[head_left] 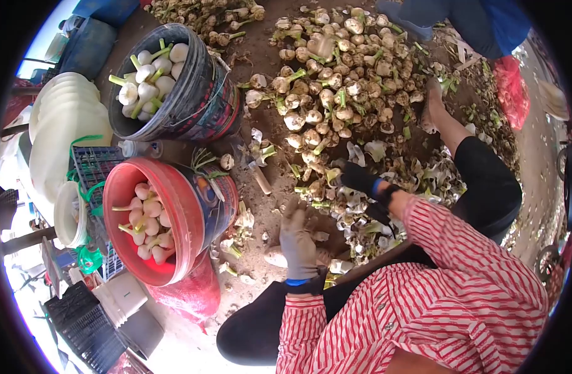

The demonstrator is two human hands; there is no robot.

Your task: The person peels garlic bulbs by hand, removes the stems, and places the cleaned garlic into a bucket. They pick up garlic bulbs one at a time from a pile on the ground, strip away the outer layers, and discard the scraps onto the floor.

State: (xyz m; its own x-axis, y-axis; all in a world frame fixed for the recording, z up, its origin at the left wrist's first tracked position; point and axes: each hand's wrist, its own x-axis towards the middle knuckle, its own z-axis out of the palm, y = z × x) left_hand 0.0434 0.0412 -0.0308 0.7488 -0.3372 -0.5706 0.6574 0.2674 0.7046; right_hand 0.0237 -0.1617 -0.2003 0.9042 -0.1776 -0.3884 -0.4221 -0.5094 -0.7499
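My left hand (298, 243), in a pale work glove, is above the bare ground, its fingers slightly blurred but apart and stretched out, with nothing visible in them. My right hand (359, 179), in a black glove, is at the near edge of a large heap of dirty garlic bulbs (342, 81). Its fingertips close against one garlic bulb (332, 176); their undersides are hidden. Below that hand lie loose peeled skins (367, 227). To the left, a red bucket (114, 206) holds several cleaned bulbs (150, 218), and a black bucket (201, 81) holds more cleaned white bulbs (150, 81).
A clear bottle (139, 149) lies between the buckets. A red mesh sack (189, 287) is beneath the red bucket. Stacked crates (86, 324) and a pale tub (71, 215) stand at left. Another person's blue clothing (485, 25) and a bare foot (432, 106) border the heap.
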